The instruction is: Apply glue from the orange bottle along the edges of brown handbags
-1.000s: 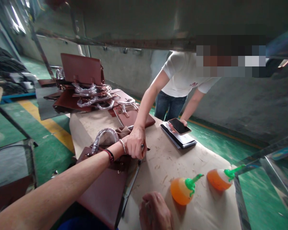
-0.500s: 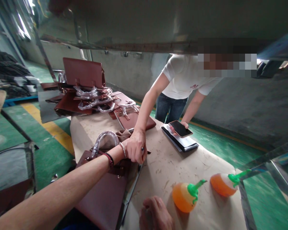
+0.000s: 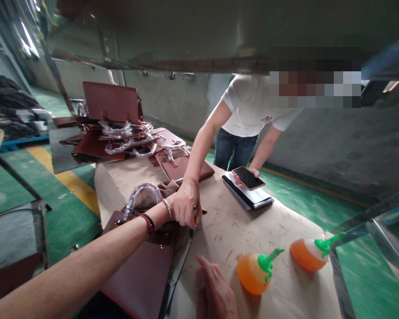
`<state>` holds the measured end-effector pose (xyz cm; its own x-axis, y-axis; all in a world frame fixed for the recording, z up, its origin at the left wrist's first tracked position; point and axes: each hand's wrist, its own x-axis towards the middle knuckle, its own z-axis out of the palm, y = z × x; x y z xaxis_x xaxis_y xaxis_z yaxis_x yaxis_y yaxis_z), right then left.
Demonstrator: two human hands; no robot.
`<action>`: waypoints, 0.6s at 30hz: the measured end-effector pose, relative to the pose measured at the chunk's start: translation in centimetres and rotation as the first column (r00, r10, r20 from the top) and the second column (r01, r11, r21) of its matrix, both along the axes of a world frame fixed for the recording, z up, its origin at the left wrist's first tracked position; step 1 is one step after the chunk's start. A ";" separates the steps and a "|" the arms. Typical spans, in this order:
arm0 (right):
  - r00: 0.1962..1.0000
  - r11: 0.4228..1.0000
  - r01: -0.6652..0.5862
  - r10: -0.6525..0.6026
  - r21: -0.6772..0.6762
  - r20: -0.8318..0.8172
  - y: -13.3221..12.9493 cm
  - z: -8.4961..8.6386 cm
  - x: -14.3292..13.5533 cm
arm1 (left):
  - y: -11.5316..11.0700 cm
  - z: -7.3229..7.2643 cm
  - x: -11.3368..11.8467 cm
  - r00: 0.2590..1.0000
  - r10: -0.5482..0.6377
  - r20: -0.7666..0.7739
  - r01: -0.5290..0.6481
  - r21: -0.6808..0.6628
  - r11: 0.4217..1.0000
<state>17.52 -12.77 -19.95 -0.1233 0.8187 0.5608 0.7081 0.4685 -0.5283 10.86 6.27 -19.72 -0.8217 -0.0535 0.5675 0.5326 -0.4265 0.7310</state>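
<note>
My left hand (image 3: 182,209) is at the upper right edge of a brown leather bag (image 3: 139,270), fingers curled down; what they pinch is hidden. Another person's hand (image 3: 190,190) overlaps it there, so the two are hard to tell apart. The bag lies flat, its plastic-wrapped handle (image 3: 141,190) standing up behind my wrist. My right hand (image 3: 217,290) is low over the table, right of the bag and left of an orange squeeze bottle (image 3: 254,272), its fingers extended and nothing seen in them.
A second orange bottle (image 3: 307,254) stands near the right table edge (image 3: 334,283). Across the table a person (image 3: 249,110) leans in, holding a phone (image 3: 248,178) over a dark folder (image 3: 259,201). Brown bags (image 3: 111,102) are piled at the back left. A dark panel (image 3: 186,35) spans overhead.
My right hand has opened from a curled shape, its fingers now stretched up and left. My left hand and the other person's hand stay together at the bag's edge. The view has shifted slightly.
</note>
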 end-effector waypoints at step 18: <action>0.995 0.994 0.103 -0.104 -0.020 -0.015 -1.6 -1.0 0.7 | 3.8 4.2 -5.2 0.094 -0.661 0.744 -0.243 -0.627 -0.741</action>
<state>18.22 -14.38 -20.92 -0.0285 0.8372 0.5462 0.7435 0.3830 -0.5482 5.70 10.03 -15.56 0.4833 0.5137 -0.7089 0.8596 -0.1250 0.4954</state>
